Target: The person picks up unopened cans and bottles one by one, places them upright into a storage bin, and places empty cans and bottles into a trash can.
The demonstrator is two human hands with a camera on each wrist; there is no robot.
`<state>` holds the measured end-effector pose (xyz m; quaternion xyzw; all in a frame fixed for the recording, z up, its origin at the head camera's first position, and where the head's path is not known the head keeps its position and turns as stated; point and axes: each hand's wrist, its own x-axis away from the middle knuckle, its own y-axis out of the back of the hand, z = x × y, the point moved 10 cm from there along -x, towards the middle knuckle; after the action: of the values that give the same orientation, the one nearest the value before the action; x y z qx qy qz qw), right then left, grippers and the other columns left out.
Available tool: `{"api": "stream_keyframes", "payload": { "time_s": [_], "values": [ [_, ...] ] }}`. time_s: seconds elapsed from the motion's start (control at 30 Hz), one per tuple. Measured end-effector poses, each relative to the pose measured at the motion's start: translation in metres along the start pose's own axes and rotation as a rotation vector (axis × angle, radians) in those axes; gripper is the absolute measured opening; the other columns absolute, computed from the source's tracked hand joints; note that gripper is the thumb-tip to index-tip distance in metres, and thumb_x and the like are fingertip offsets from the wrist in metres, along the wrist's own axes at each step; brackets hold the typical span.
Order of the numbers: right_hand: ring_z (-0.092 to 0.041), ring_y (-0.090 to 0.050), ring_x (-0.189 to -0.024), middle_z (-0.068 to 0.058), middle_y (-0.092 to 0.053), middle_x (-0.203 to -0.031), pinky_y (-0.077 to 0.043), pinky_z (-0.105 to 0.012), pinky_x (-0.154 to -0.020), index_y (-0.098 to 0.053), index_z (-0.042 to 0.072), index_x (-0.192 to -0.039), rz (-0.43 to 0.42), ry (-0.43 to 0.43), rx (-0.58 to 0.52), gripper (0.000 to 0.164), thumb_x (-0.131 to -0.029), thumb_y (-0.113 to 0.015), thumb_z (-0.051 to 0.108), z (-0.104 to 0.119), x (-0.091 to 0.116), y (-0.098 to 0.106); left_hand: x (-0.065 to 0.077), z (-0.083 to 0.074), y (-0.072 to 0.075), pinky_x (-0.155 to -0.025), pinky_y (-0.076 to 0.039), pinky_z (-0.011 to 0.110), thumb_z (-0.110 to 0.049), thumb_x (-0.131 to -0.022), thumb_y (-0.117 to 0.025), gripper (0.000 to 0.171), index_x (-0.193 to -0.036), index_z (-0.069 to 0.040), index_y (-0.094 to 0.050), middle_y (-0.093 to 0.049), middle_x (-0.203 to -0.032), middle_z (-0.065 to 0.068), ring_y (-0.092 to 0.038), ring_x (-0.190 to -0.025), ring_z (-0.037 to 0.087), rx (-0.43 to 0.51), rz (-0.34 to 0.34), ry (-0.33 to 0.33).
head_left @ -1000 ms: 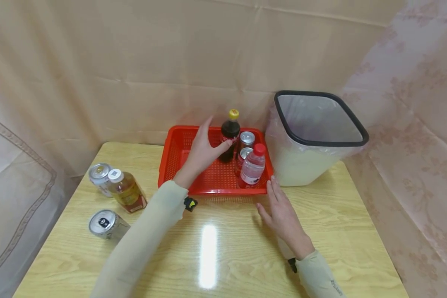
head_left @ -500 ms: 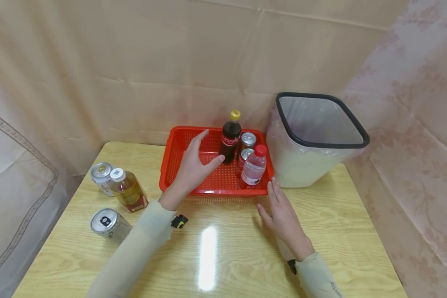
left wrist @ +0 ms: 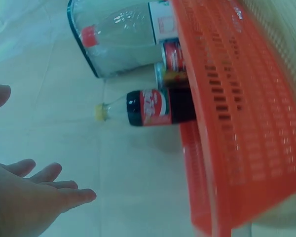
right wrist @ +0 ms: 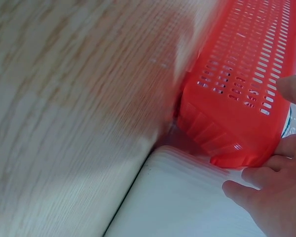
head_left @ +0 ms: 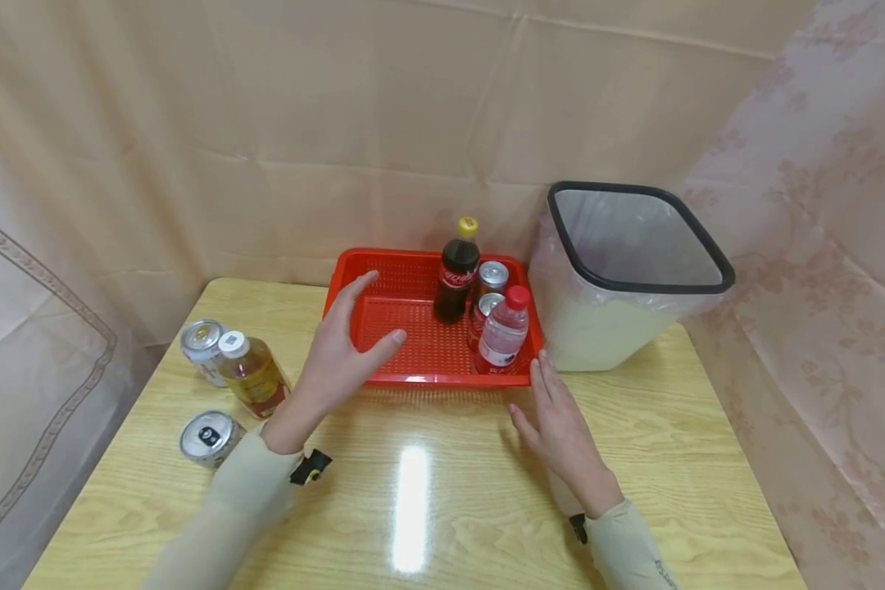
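Observation:
A red plastic basket (head_left: 420,380) with perforated sides stands at the back of the table. Inside it, a cola bottle (head_left: 456,274) with a yellow cap stands upright near the middle of the back. Two cans, one behind the other, and a clear bottle (head_left: 503,332) with a red cap fill its right end. My left hand (head_left: 339,356), fingers and thumb spread, hovers over the basket's front left corner and holds nothing. With straight fingers, my right hand (head_left: 560,426) touches the basket's front right corner (right wrist: 246,158), also seen in the right wrist view.
On the table's left are a silver can (head_left: 201,344), an amber drink bottle (head_left: 254,377) with a white cap, and another can (head_left: 210,438) beside my left forearm. A lined bin (head_left: 583,328) with a black rim stands right of the basket. Curtains hang behind and along both sides.
My left hand has drawn away from the cola bottle, leftward and toward me, leaving the bottle standing in the basket. My right hand has stayed at the basket's corner.

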<state>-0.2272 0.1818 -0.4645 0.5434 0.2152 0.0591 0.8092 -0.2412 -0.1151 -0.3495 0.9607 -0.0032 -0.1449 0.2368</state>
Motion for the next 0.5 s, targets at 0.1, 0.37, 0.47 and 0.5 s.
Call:
{"api": "stream_keyframes", "payload": {
  "time_s": [0.1,0.37,0.47,0.5],
  "values": [
    [-0.043,-0.027,-0.152,-0.028,-0.023,-0.166,-0.032,-0.061,-0.118,-0.032,-0.011,-0.156,0.007,-0.004,0.016,0.086,-0.095,-0.076,0.030,0.000,0.000,-0.001,0.007,-0.002,0.014,-0.116,-0.028,0.070,-0.034,-0.093,-0.074,0.082,-0.162,-0.020,-0.032,-0.035,-0.164,0.001,-0.030,-0.151,0.030,-0.010,-0.022,-0.024],
    [-0.043,-0.024,-0.153,-0.027,-0.021,-0.167,-0.031,-0.062,-0.118,-0.030,-0.012,-0.156,0.031,-0.020,0.058,0.089,-0.096,-0.075,0.035,0.001,0.000,-0.002,0.029,-0.003,0.046,-0.116,-0.034,0.065,-0.023,-0.091,-0.076,0.080,-0.160,-0.016,-0.036,-0.039,-0.163,0.004,-0.034,-0.150,0.031,0.001,-0.103,-0.058],
    [-0.043,-0.024,-0.153,-0.028,-0.021,-0.167,-0.031,-0.061,-0.119,-0.030,-0.012,-0.156,0.029,-0.014,0.057,0.089,-0.096,-0.074,0.036,0.002,-0.001,-0.002,0.034,-0.004,0.057,-0.118,-0.032,0.064,-0.019,-0.091,-0.077,0.080,-0.160,-0.014,-0.037,-0.041,-0.162,0.005,-0.034,-0.150,0.029,-0.002,-0.130,-0.076],
    [-0.043,-0.024,-0.153,-0.028,-0.021,-0.167,-0.031,-0.061,-0.119,-0.030,-0.012,-0.156,0.028,-0.012,0.053,0.088,-0.096,-0.074,0.036,0.003,-0.001,-0.002,0.037,-0.003,0.061,-0.117,-0.031,0.065,-0.018,-0.091,-0.077,0.080,-0.160,-0.014,-0.037,-0.041,-0.162,0.005,-0.034,-0.150,0.029,-0.010,-0.136,-0.077]
  ]
}}
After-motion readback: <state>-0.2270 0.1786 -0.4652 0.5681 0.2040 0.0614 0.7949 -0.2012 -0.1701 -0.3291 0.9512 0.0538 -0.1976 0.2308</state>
